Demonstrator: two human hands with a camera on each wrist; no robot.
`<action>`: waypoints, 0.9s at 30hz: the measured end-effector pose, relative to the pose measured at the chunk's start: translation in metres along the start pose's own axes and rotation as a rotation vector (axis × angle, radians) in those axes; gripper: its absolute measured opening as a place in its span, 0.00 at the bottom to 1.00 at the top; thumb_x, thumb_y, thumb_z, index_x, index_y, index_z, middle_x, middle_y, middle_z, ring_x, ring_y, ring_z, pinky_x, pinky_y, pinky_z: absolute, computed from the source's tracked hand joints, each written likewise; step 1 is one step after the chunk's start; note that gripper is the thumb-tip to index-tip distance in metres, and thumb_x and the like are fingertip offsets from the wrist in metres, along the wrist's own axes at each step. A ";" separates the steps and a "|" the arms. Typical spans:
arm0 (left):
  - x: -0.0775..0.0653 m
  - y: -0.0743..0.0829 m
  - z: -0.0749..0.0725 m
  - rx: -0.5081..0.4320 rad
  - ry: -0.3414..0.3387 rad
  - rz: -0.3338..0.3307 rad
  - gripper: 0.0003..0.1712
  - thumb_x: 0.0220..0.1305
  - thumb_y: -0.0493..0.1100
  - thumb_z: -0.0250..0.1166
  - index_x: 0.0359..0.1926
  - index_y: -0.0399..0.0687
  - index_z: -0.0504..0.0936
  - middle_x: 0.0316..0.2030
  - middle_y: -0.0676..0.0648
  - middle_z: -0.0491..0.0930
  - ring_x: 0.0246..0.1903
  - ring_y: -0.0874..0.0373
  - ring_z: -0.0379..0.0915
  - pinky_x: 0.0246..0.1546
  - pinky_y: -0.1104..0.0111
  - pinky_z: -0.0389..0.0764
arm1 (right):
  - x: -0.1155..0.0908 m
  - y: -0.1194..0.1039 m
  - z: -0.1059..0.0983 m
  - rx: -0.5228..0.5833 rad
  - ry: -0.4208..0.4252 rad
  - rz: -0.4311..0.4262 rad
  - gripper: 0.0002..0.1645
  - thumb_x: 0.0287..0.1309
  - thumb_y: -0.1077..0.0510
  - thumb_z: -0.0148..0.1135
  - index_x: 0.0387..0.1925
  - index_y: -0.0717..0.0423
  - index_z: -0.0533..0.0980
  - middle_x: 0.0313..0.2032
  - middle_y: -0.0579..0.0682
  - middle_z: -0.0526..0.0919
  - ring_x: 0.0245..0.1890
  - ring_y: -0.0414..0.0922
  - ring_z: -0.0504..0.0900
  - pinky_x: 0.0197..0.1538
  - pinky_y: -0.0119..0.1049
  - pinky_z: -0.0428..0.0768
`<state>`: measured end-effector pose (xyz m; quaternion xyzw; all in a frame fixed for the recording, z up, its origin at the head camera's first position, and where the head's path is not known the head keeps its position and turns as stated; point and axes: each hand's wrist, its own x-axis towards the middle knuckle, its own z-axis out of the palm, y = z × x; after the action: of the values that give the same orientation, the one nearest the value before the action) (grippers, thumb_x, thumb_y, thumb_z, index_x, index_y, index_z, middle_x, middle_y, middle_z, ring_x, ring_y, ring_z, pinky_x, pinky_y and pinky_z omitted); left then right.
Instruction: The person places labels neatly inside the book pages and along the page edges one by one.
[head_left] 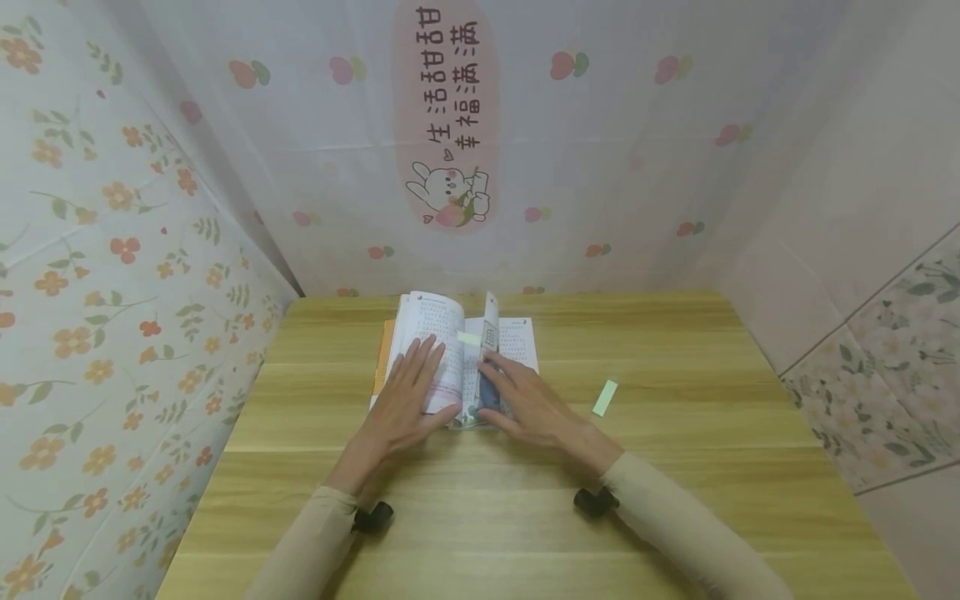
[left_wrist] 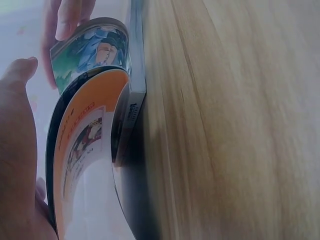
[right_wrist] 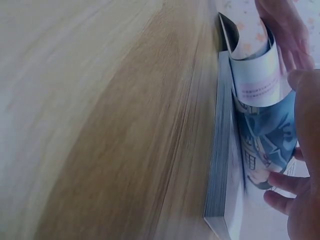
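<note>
A: Why's the bare left hand (head_left: 405, 390) laid over that open, white-paged paper book (head_left: 453, 360), fingers straight?

B: Probably keeping pages down, while the bare right hand (head_left: 531, 404), fingers straightish, touches one raised illustrated leaf (head_left: 491, 335).

A: Count?

B: Two pale green strips: one strip (head_left: 604, 398) on the brown wood-grain desk (head_left: 480, 517), another strip (head_left: 469, 338) beside the leaf. One book, toward the desk's far edge.

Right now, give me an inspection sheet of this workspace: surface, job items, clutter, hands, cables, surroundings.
Surface: wood-grain table, lit evenly enough to inspect.
Job items: open book with a raised leaf; a pale green tab shows by that leaf.
Clutter: loose pale green strip, on the table, right of the book.
Hands: left hand rests on the left-side pages; right hand has its fingers against the raised leaf.
Cables: nothing seen.
Surroundings: floral cloth at left, rabbit-print cloth behind.
</note>
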<state>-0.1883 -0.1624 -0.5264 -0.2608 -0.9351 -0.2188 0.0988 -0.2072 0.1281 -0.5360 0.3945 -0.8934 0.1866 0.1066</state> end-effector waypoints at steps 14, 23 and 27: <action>-0.003 0.003 -0.005 0.036 0.009 0.035 0.60 0.75 0.67 0.68 0.93 0.46 0.51 0.93 0.39 0.48 0.93 0.36 0.43 0.91 0.38 0.52 | 0.014 -0.012 0.009 -0.027 -0.075 -0.003 0.46 0.82 0.36 0.62 0.88 0.53 0.64 0.89 0.61 0.61 0.87 0.61 0.67 0.87 0.61 0.70; -0.006 0.007 -0.010 0.102 -0.002 0.063 0.58 0.74 0.69 0.70 0.91 0.47 0.58 0.93 0.38 0.49 0.92 0.35 0.44 0.90 0.37 0.55 | 0.023 -0.021 0.013 -0.076 -0.074 -0.034 0.46 0.83 0.32 0.58 0.87 0.52 0.65 0.89 0.62 0.62 0.86 0.61 0.69 0.86 0.61 0.71; -0.007 0.008 -0.011 0.133 -0.010 0.073 0.58 0.75 0.70 0.69 0.91 0.48 0.58 0.92 0.38 0.50 0.92 0.35 0.44 0.90 0.37 0.55 | 0.025 -0.023 0.015 -0.085 -0.094 -0.042 0.45 0.83 0.34 0.58 0.88 0.52 0.64 0.88 0.62 0.62 0.86 0.62 0.69 0.86 0.61 0.72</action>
<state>-0.1776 -0.1648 -0.5161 -0.2887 -0.9379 -0.1510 0.1194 -0.2074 0.0906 -0.5348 0.4165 -0.8962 0.1275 0.0849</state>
